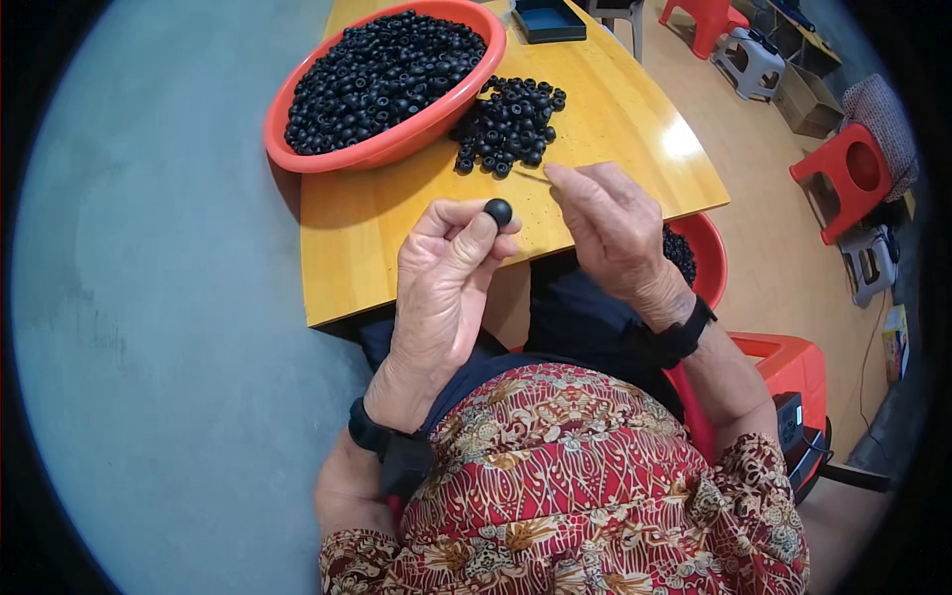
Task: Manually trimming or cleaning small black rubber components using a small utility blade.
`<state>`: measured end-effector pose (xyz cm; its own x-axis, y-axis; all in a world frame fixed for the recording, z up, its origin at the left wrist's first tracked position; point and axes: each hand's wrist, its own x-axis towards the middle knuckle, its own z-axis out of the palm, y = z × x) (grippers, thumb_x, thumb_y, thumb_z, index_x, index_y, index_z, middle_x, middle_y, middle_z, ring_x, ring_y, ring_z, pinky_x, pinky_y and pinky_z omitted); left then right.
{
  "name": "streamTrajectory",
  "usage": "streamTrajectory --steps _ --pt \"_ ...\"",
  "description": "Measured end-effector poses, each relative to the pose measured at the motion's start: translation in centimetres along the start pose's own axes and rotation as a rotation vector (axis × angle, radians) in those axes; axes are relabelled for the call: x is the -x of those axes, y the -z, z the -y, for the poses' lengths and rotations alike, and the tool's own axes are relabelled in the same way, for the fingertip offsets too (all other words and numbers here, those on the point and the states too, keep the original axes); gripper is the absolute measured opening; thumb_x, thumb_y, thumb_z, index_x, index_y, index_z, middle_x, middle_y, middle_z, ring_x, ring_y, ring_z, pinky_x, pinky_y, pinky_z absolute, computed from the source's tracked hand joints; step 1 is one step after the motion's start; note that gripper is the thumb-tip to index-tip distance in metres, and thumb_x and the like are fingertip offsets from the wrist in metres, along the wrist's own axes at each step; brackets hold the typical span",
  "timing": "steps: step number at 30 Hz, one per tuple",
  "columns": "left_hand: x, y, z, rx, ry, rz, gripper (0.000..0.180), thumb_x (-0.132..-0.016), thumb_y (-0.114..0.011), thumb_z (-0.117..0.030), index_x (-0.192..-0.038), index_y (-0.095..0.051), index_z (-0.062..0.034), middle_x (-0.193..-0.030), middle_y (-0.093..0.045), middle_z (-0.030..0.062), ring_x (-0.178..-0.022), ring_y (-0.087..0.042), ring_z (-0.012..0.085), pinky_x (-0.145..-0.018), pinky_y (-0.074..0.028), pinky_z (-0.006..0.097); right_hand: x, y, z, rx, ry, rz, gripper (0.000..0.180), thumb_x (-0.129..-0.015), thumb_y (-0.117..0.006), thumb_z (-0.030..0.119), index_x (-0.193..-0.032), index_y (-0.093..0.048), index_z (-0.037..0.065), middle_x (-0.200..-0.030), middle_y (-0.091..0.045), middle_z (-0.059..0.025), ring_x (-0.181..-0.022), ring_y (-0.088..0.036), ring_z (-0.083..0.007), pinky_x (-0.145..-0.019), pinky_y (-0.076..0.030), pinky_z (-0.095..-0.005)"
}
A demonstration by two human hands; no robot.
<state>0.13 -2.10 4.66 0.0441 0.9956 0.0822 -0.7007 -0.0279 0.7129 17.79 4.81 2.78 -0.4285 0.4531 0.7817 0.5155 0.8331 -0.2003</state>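
Your left hand (pixel 441 283) pinches one round black bead (pixel 499 211).
It's on your side of the loose bead pile (pixel 516 114); your right hand (pixel 615 233) pinches a slim pick (pixel 533 177), pointing left.

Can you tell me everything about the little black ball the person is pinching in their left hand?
The small round black ball looks smooth and hard, perhaps plastic or wood, with a soft sheen. The side facing us shows no hole; its far side is hidden. The thumb and fingers of the left hand pinch it and cover its lower part. It is held up, seen against the yellow wooden table. The thin stick-like tool in the right hand is not touching it.
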Motion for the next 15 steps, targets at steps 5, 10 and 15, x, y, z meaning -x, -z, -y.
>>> streamTrajectory --steps 5,10,15 --pt "0.0 0.4 -0.1 0.016 0.116 -0.064 0.01 -0.093 -0.06 -0.014 -0.1 -0.06 -0.0068 -0.095 -0.064 0.0071 -0.081 -0.06 0.0098 -0.082 -0.049 0.026 0.0 0.3 0.7 -0.286 -0.33 -0.087 0.019 -0.082 -0.064 -0.002 -0.1 -0.065 0.001 -0.078 -0.061 -0.0115 -0.069 -0.062 -0.0235 -0.058 -0.048 -0.0277" --pt "-0.1 0.7 0.4 0.036 0.154 -0.079 0.011 -0.094 -0.06 -0.015 -0.101 -0.059 -0.0076 -0.095 -0.064 0.0053 -0.082 -0.061 0.0086 -0.081 -0.049 0.027 -1.0 1.6 2.4 -0.488 -0.403 -0.032 0.02 -0.081 -0.066 0.001 -0.101 -0.066 0.0 -0.08 -0.063 -0.0104 -0.069 -0.061 -0.0157 -0.057 -0.046 -0.0262" --pt "-0.1 1.1 1.0 0.109 0.147 -0.04 0.01 -0.093 -0.059 -0.007 -0.102 -0.058 -0.0051 -0.1 -0.064 0.007 -0.09 -0.063 0.012 -0.084 -0.053 0.026 -1.1 1.9 3.3 -0.585 -0.368 0.011 0.027 -0.078 -0.069 0.001 -0.105 -0.066 0.002 -0.087 -0.064 -0.0107 -0.071 -0.062 -0.0166 -0.057 -0.05 -0.0269"
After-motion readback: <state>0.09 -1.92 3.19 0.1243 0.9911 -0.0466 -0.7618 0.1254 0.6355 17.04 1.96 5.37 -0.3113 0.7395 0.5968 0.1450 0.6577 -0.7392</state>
